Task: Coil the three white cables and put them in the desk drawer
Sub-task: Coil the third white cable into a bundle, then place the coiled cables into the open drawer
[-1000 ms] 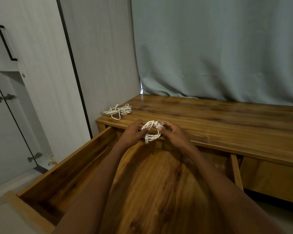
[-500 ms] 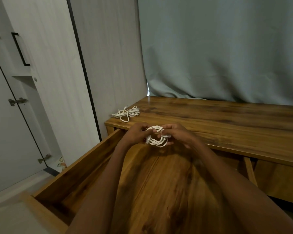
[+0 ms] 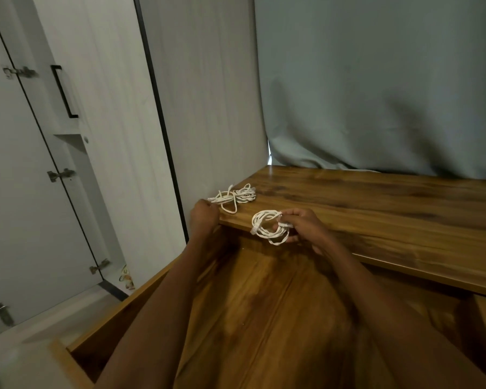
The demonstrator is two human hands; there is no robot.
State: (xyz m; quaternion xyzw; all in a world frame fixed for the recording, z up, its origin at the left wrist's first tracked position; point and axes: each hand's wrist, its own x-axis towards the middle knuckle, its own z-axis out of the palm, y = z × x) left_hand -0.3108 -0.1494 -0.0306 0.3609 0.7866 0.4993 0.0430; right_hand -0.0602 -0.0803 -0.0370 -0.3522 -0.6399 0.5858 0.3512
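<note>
Change since earlier frame: left hand (image 3: 204, 216) has left the coiled cable (image 3: 268, 226) and moved to the table (image 3: 376, 209) corner, fingers curled at the loose cable bundle (image 3: 235, 195); grip uncertain. Right hand (image 3: 303, 226) alone pinches the coil above the open drawer (image 3: 264, 318). Count: two white cables visible, one drawer.

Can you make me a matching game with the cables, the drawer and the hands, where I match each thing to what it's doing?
Things:
1. coiled cable
2. loose cable
3. drawer
4. left hand

States:
A. pulled open below the desk
B. lying on the desk's left corner
C. held in the right hand
D. reaching to the loose cable's end

Pairs: 1-C, 2-B, 3-A, 4-D
</note>
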